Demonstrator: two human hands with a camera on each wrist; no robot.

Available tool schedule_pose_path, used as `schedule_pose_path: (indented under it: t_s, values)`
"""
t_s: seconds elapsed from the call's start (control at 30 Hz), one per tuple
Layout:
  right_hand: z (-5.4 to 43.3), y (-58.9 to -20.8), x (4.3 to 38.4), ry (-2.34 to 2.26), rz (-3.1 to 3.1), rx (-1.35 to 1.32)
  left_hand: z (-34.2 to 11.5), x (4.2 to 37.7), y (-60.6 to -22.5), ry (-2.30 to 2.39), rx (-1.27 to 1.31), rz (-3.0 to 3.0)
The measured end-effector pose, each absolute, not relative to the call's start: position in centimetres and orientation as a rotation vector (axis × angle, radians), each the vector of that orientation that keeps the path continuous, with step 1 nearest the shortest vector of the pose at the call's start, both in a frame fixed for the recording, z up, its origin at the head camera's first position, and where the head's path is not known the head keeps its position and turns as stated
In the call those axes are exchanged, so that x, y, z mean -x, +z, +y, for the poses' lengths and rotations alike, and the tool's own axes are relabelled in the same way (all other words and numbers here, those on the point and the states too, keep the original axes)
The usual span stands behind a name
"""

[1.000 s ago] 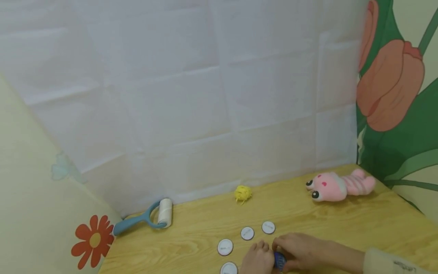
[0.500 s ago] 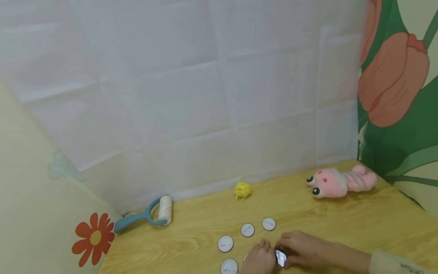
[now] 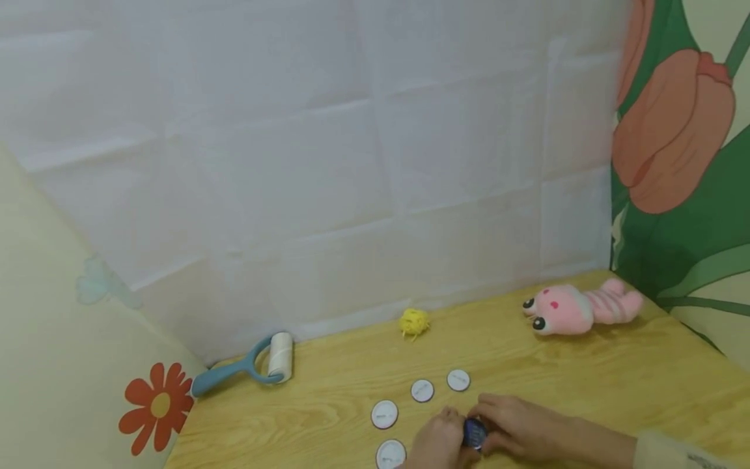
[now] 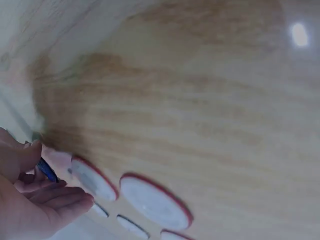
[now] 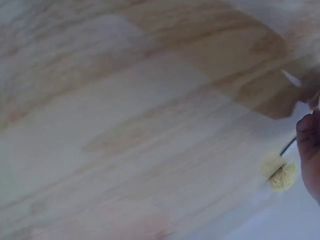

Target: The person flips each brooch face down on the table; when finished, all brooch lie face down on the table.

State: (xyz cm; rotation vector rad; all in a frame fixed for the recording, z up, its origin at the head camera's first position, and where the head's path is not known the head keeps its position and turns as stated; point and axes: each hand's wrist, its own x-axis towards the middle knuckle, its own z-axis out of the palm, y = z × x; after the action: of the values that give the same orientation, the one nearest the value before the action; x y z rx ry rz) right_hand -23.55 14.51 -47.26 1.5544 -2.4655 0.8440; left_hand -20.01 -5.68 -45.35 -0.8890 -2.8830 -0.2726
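Observation:
Between my two hands is a round pin-back badge [image 3: 474, 434] with a dark blue, shiny face, tilted up in the head view. My right hand [image 3: 521, 426] grips its right edge between thumb and fingers. From the other side my left hand [image 3: 438, 441] holds it; in the left wrist view the badge's blue edge [image 4: 47, 171] shows between that hand's thumb and fingers. In the right wrist view only part of the right hand [image 5: 311, 150] appears at the edge. Left of and beyond the hands lie several badges with white pin backs up, such as one badge [image 3: 384, 414].
At the table's [image 3: 328, 417] back left rests a lint roller [image 3: 234, 374] with a blue handle. A yellow ball [image 3: 414, 322] of stringy material is at the back middle. A pink plush toy [image 3: 577, 311] lies at the back right. A white sheet [image 3: 293, 163] hangs behind.
The held badge turns between the hands: blue at first, bright with glare half a second ago, dark blue again now. The badges on the table keep their places.

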Motion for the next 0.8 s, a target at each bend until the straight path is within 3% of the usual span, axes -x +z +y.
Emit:
schedule_pose_path:
  t_s: [0.47, 0.8]
  values:
    - [12.6, -41.2, 26.4, 0.702, -2.171, -1.366, -7.1, 22.0, -38.0, -0.212, 0.853, -2.658]
    - [12.9, -39.2, 26.9, 0.732, -2.09, -1.317, -7.1, 22.8, -35.2, -0.254, 0.875, -2.665]
